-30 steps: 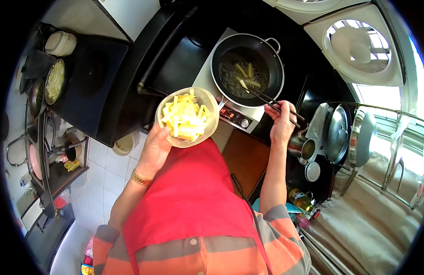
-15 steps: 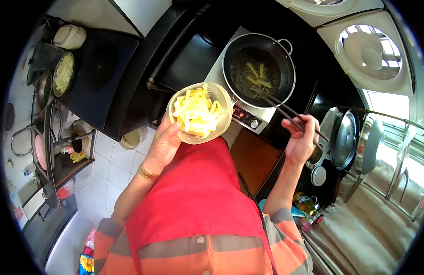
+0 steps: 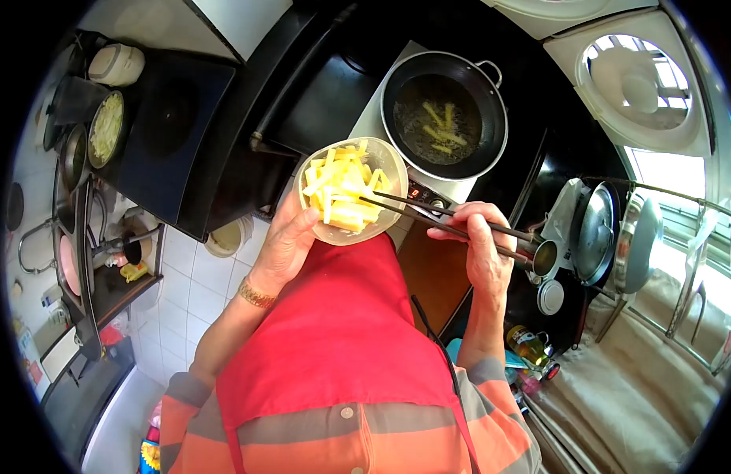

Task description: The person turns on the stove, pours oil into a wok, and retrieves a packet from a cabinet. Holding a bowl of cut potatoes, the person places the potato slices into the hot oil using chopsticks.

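Note:
My left hand [image 3: 288, 246] grips the near left rim of a translucent bowl [image 3: 395, 167] full of pale yellow potato sticks [image 3: 339, 186]. Dark chopsticks [image 3: 437, 223] are pinched in my right hand [image 3: 482, 241], their tips reaching over the bowl's right rim to the sticks. Whether the tips hold a stick is hard to tell. Just beyond the bowl, a black wok [image 3: 488, 88] sits on a portable cooker [image 3: 371, 120] with a red display. A few yellow sticks [image 3: 444, 126] lie in the bubbling oil inside it.
Pot lids [image 3: 593, 235] hang on a rail at the right. An oil bottle [image 3: 525, 346] stands at lower right. On the far left, a pan of chopped pale vegetable [image 3: 106, 130] stands beside a dark cooktop [image 3: 172, 118]. A bin [image 3: 227, 237] is on the tiled floor.
My right hand has brought the chopsticks from the wok down and left to the bowl. The bowl has shifted slightly right. The sticks in the oil have moved a little.

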Motion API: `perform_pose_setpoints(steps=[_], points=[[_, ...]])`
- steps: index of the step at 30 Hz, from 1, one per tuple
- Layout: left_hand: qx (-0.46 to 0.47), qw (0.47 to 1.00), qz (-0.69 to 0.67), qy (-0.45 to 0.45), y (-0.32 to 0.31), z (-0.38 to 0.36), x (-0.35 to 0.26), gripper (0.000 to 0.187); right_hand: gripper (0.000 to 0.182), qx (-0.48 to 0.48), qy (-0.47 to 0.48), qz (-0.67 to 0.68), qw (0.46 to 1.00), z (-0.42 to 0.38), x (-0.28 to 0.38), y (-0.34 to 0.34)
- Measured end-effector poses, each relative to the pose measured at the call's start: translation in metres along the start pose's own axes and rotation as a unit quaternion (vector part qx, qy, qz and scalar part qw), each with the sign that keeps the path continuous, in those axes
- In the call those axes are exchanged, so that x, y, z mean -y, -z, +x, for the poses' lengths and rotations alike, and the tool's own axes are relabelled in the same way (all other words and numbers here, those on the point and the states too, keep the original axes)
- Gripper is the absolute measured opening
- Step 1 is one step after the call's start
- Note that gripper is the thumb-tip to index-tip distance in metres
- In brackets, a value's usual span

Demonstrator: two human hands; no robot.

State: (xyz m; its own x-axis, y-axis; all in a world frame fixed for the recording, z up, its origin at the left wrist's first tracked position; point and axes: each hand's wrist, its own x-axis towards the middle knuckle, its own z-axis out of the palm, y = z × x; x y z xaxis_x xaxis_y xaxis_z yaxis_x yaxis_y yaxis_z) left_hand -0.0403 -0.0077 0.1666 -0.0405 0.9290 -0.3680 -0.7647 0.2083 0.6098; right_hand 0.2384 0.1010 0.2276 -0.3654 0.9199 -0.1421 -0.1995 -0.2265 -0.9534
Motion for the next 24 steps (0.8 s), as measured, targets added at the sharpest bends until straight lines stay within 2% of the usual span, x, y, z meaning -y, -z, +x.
perform_pose_setpoints(steps=[8,13,17,21,24], points=[[-0.012,1.0,-0.011,-0.007,0.001,0.001,0.005,0.08,0.029,-0.077,0.02,0.055,0.995,0.009,0.0,0.019],[-0.008,1.0,-0.018,-0.013,0.0,0.005,0.007,0.081,0.028,-0.152,0.057,0.128,0.978,0.03,-0.007,0.065],[-0.022,1.0,-0.007,-0.018,-0.001,0.005,0.007,0.082,0.02,-0.249,0.045,0.021,0.967,0.065,-0.046,0.112],[-0.024,1.0,-0.017,-0.01,0.002,0.003,0.008,0.082,0.023,-0.247,-0.013,-0.051,0.968,0.078,-0.083,0.126],[-0.028,0.999,-0.017,-0.015,0.001,0.004,0.008,0.081,0.023,-0.273,0.01,-0.075,0.959,0.077,-0.083,0.126]])
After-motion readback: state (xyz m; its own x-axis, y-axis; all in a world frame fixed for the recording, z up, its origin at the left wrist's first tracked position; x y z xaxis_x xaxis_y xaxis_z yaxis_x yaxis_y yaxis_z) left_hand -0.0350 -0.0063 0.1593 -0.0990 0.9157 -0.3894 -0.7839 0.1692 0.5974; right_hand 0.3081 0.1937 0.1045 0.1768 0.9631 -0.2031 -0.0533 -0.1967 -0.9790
